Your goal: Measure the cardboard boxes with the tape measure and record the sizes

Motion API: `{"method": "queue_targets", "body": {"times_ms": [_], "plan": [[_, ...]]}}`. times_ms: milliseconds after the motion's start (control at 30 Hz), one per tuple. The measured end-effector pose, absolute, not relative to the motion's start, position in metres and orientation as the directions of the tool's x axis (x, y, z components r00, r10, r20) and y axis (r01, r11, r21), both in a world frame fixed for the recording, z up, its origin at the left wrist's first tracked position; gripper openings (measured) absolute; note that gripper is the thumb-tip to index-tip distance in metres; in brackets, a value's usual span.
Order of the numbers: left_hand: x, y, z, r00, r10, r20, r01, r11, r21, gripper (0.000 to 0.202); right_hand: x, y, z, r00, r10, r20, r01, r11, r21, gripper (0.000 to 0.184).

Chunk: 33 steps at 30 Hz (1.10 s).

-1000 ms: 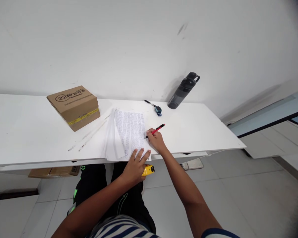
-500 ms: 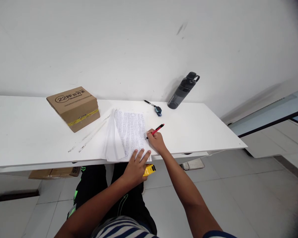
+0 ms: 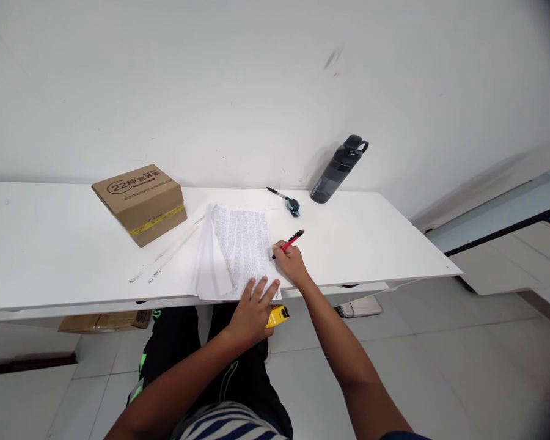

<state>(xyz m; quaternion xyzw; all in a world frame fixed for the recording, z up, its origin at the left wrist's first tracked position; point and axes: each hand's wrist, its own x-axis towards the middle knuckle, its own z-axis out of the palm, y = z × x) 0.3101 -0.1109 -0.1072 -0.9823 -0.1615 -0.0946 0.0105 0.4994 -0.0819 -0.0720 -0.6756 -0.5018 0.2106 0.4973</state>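
My right hand (image 3: 289, 263) is closed round a red pen with a black clip (image 3: 292, 240), its tip down at the right margin of a handwritten sheet (image 3: 247, 244). Dense rows of writing cover this sheet, and turned-back pages (image 3: 211, 269) curl along its left side. My left hand (image 3: 253, 308) rests its spread fingertips on the sheet's lower edge. Between that hand's thumb and palm, in front of the table edge, sits a yellow and black tape measure (image 3: 277, 316), partly hidden by the hand.
On the white table (image 3: 348, 244) stand a cardboard box (image 3: 142, 205) at the left and a dark water bottle (image 3: 334, 174) by the wall. Behind the paper lie a black pen (image 3: 276, 192) and a wristwatch (image 3: 293, 206). Another carton (image 3: 101, 322) is under the table.
The view has shifted slightly. Both hands stay nearly in place, with the pen still on the sheet's right side and the tape measure still in my left hand.
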Motion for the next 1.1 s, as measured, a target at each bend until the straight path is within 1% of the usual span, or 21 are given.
{"method": "queue_targets", "body": {"times_ms": [200, 333, 500, 700, 867, 933, 1000, 1033, 1100], "plan": [[0.310, -0.111, -0.107, 0.928, 0.321, 0.190, 0.325, -0.946, 0.011, 0.048, 0.498, -0.083, -0.071, 0.429, 0.875, 0.224, 0.483, -0.013, -0.876, 0.025], [0.310, -0.111, -0.108, 0.928, 0.320, 0.191, 0.326, -0.945, -0.002, 0.048, 0.499, -0.082, -0.072, 0.486, 0.841, 0.237, 0.499, -0.045, -0.866, 0.025], [0.311, -0.111, -0.108, 0.925, 0.318, 0.207, 0.322, -0.947, 0.018, 0.047, 0.500, -0.082, -0.073, 0.423, 0.877, 0.227, 0.501, -0.018, -0.865, 0.025], [0.309, -0.111, -0.110, 0.925, 0.319, 0.209, 0.322, -0.946, 0.017, 0.047, 0.500, -0.082, -0.073, 0.436, 0.872, 0.221, 0.484, -0.020, -0.875, 0.025], [0.310, -0.115, -0.104, 0.922, 0.330, 0.204, 0.330, -0.943, 0.036, 0.050, 0.497, -0.081, -0.075, 0.498, 0.832, 0.243, 0.478, -0.030, -0.878, 0.026], [0.311, -0.117, -0.098, 0.919, 0.337, 0.205, 0.333, -0.941, 0.056, 0.048, 0.496, -0.080, -0.077, 0.489, 0.812, 0.318, 0.536, 0.008, -0.844, 0.026], [0.311, -0.119, -0.092, 0.907, 0.354, 0.228, 0.338, -0.935, 0.105, 0.048, 0.496, -0.078, -0.078, 0.412, 0.810, 0.418, 0.621, 0.086, -0.779, 0.029], [0.311, -0.120, -0.089, 0.897, 0.364, 0.252, 0.339, -0.930, 0.140, 0.048, 0.496, -0.077, -0.079, 0.368, 0.817, 0.444, 0.652, 0.114, -0.750, 0.031], [0.309, -0.125, -0.083, 0.871, 0.370, 0.321, 0.315, -0.925, 0.212, 0.046, 0.497, -0.075, -0.082, 0.321, 0.844, 0.431, 0.673, 0.117, -0.731, 0.039]]}}
